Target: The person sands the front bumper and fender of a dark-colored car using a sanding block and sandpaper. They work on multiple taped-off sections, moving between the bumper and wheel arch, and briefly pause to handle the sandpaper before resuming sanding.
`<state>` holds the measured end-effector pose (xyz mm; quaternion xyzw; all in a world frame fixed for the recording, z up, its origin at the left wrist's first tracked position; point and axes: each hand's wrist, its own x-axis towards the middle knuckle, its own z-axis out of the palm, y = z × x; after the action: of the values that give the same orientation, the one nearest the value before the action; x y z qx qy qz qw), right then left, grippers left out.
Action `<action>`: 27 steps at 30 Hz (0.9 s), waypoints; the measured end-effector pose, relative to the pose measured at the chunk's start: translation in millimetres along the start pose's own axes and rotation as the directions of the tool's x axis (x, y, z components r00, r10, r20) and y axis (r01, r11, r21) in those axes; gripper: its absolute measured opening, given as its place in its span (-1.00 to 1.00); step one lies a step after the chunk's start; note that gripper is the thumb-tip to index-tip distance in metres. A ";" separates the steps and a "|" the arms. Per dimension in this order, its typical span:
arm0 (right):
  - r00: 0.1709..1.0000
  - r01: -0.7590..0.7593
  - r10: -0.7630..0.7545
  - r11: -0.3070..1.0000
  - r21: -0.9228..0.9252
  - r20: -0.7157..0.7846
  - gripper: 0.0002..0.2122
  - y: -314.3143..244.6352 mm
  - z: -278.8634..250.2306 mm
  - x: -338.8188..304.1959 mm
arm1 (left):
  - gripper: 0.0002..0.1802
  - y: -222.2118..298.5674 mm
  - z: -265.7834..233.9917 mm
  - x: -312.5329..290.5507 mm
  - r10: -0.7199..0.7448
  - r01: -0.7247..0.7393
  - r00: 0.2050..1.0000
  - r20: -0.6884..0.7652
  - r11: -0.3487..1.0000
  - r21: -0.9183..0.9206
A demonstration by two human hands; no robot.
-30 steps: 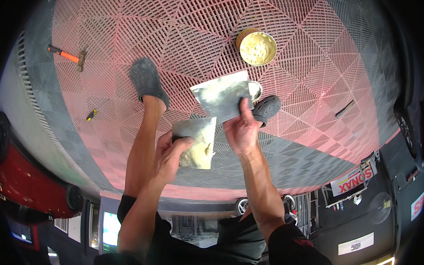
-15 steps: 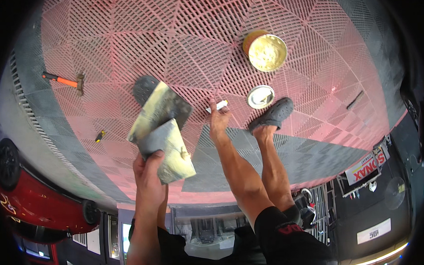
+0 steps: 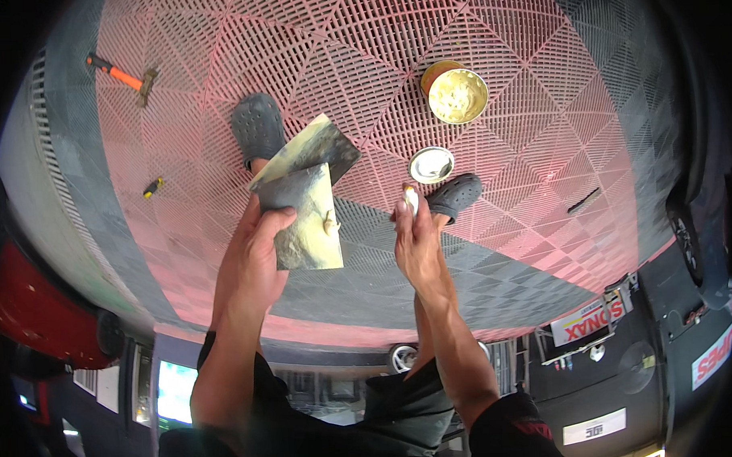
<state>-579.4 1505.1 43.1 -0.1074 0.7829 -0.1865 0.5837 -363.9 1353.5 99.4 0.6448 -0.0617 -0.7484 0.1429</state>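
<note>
My left hand (image 3: 254, 252) grips two overlapping flat rectangular plates, thumb on top. The front plate (image 3: 305, 222) is grey, smeared with pale yellow paste, and carries a small lump of paste near its right edge. Behind it the darker plate (image 3: 319, 153) sticks out at an angle. To the right, my right hand (image 3: 422, 255) is closed around a small white tube (image 3: 412, 199) with a yellow tip, which points away from me. Beyond that hand a round metal lid (image 3: 431, 165) lies on the floor. Farther off stands an open can (image 3: 458, 95) of pale yellow paste.
My feet in dark clogs (image 3: 258, 127) stand on red and grey grid floor tiles (image 3: 360, 59). At the left lie an orange-handled hammer (image 3: 123, 76) and a small yellow-black tool (image 3: 153, 187). A thin dark object (image 3: 583, 201) lies at the right. A red car (image 3: 46, 304) stands at far left.
My right hand has lifted the tube off the floor and drawn it nearer to me. My left hand still holds the plates, now more upright in view. The whole view has shifted.
</note>
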 end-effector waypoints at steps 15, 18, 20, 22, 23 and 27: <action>0.855 0.445 -0.281 0.829 -0.339 0.436 -0.68 -78.4 -81.4 -108.7 | -0.67 -63.8 39.3 -13.9 -0.160 0.203 0.968 0.192 0.952 -0.229; 0.845 0.491 -0.314 0.778 -0.392 0.433 -0.71 -78.4 -83.5 -109.2 | -0.71 -68.9 44.4 -16.0 -0.173 0.215 0.958 0.228 0.962 -0.170; 0.826 0.540 -0.370 0.735 -0.409 0.425 -0.70 -74.1 -83.9 -107.6 | -0.69 -72.0 44.2 -15.6 -0.152 0.186 0.955 0.254 0.976 -0.117; 0.811 0.570 -0.403 0.709 -0.416 0.425 -0.70 -67.3 -84.5 -106.4 | -0.68 -71.1 46.1 -17.2 -0.138 0.164 0.953 0.268 0.983 -0.080; 0.807 0.577 -0.411 0.703 -0.417 0.424 -0.71 -64.3 -85.0 -106.2 | -0.67 -69.5 47.4 -18.2 -0.140 0.163 0.953 0.270 0.984 -0.067; 0.803 0.584 -0.404 0.682 -0.441 0.438 -0.72 -63.3 -89.2 -107.8 | -0.70 -66.7 48.3 -18.7 -0.136 0.147 0.952 0.274 0.989 -0.020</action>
<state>-635.8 1504.2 185.9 -0.5092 0.6425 -0.0842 0.5664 -417.9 1418.0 106.4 0.5357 -0.0192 -0.8391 0.0920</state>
